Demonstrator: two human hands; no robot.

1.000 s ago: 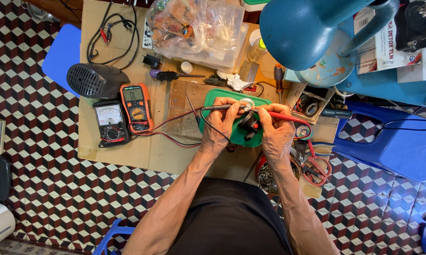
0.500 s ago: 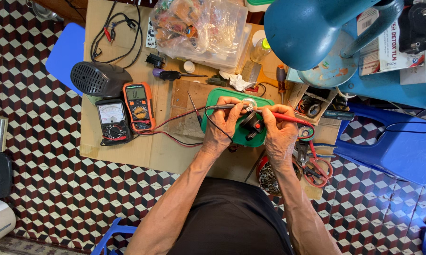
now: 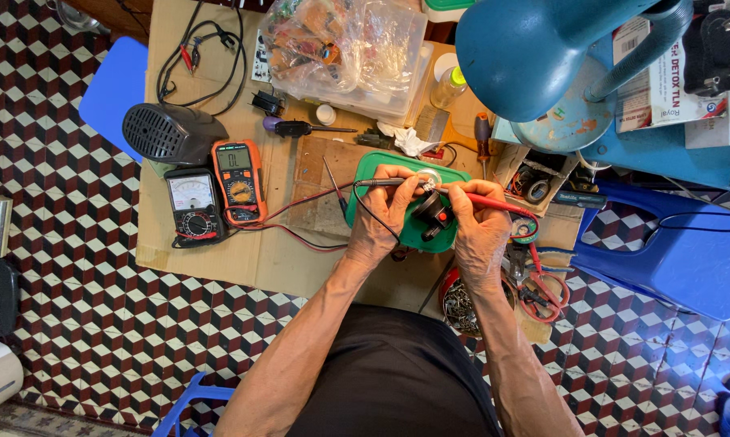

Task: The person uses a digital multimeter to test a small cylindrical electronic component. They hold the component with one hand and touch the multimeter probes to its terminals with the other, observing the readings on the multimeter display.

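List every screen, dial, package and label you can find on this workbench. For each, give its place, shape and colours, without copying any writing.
Orange digital meter: left of the hands, upright rectangle, grey screen above a round dial.
Black analogue meter: beside the orange one, white scale face, round knob below.
Clear plastic bag: top centre, crumpled, full of coloured parts.
Printed box: top right, white with red and green print.
Small bottle: beside the bag, clear, yellow-green cap.

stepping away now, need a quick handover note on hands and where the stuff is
Left hand holds the black probe; right hand holds the red probe. Both tips meet at a small black part on the green tray. Leads run left to the orange multimeter; analog meter beside it. Probes placed; the meter display cannot be made out, so that is left to check.
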